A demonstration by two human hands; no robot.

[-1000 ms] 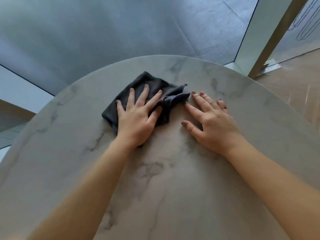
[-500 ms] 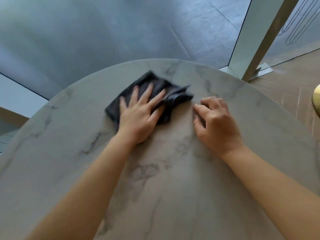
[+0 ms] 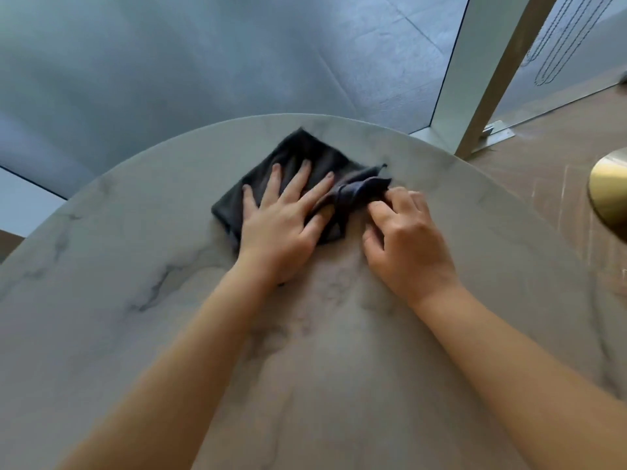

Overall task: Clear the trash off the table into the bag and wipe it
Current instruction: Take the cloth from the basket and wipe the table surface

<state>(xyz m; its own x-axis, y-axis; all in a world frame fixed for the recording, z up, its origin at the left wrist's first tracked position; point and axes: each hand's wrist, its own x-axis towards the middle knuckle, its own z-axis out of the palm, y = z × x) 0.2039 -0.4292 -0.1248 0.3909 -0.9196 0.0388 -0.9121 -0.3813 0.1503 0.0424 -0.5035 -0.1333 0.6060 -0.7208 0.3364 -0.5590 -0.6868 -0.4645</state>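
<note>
A dark grey cloth [image 3: 298, 154] lies on the round marble table [image 3: 135, 266] near its far edge. My left hand [image 3: 281, 225] presses flat on the cloth with fingers spread. My right hand [image 3: 403, 242] is beside it, fingers curled, pinching the bunched right corner of the cloth [image 3: 363, 191]. No trash or bag is in view.
Beyond the table's far edge is grey floor. A white and gold frame post [image 3: 481, 72] stands at the back right, with glass behind it. A round gold object [image 3: 610, 195] shows at the right edge, over brown flooring.
My right hand went from lying flat on the table to curling its fingers and taking hold of the cloth's bunched right corner. My left hand stayed flat on the cloth.
</note>
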